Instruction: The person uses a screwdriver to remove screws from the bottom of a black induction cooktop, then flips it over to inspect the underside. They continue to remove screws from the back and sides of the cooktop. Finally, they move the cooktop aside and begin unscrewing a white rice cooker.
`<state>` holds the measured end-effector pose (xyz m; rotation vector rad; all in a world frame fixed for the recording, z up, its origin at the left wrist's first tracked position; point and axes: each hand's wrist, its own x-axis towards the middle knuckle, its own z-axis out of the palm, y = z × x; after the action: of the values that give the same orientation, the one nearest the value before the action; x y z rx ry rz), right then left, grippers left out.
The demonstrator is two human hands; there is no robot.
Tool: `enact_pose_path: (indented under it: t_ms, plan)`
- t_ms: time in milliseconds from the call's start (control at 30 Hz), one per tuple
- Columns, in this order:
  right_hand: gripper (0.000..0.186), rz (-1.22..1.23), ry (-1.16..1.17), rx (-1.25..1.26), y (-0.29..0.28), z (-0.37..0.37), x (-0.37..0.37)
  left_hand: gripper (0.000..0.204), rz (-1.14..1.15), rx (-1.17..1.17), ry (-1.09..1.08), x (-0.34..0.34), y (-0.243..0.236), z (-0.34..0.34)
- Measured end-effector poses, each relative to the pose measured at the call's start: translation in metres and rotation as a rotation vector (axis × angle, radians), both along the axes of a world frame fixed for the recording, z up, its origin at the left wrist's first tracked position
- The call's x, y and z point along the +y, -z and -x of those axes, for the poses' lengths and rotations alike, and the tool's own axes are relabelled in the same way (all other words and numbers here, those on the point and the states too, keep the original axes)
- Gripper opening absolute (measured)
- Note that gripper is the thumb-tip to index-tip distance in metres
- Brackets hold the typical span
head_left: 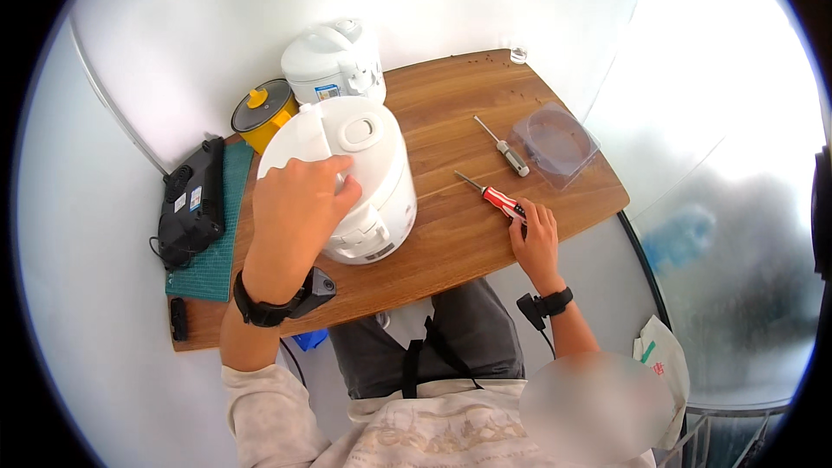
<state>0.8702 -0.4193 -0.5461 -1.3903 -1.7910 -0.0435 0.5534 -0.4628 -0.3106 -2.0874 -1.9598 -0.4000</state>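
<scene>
A white rice cooker stands at the left of the table with its lid down. My left hand is on top of it, fingers bent around what looks like its carrying handle; the palm hides most of the grip. Towards the table's front right, my right hand has its fingers curled over the handle of a red and white screwdriver. Its metal shaft points away and to the left, low over the wood. Beyond it lies a second screwdriver with a grey-green handle, touched by neither hand.
Behind the cooker stand another white rice cooker and a yellow pot with a dark lid. A clear plastic tray lies far right, with small dark bits near the back edge. Left, a black device rests on a green mat.
</scene>
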Motion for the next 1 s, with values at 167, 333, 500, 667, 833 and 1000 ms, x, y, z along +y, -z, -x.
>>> enact_pose_path:
  t_ms: [167, 333, 500, 667, 833, 1000]
  plan:
    - [0.03, 0.187, -0.075, -0.006, 0.008, 0.003, 0.01, 0.034, 0.006, 0.074, -0.004, 0.0, 0.033, 0.02]
    - [0.035, 0.147, -0.098, -0.172, 0.027, 0.028, 0.048, 0.047, 0.006, 0.035, 0.143, 0.002, 0.079, 0.082]
    - [0.044, 0.406, -0.057, -0.462, 0.059, 0.073, 0.088, 0.037, -0.063, -0.198, 0.244, -0.002, 0.153, 0.144]
    - [0.035, 0.352, -0.024, -0.462, 0.112, 0.082, 0.129, 0.044, -0.143, -0.278, 0.235, 0.001, 0.191, 0.163]
    - [0.034, 0.331, -0.1, -0.362, 0.134, 0.093, 0.14, 0.045, -0.038, -0.343, 0.182, 0.005, 0.216, 0.171]
    - [0.039, 0.366, -0.105, -0.137, 0.162, 0.091, 0.123, 0.046, -0.085, -0.318, 0.253, 0.021, 0.253, 0.175]
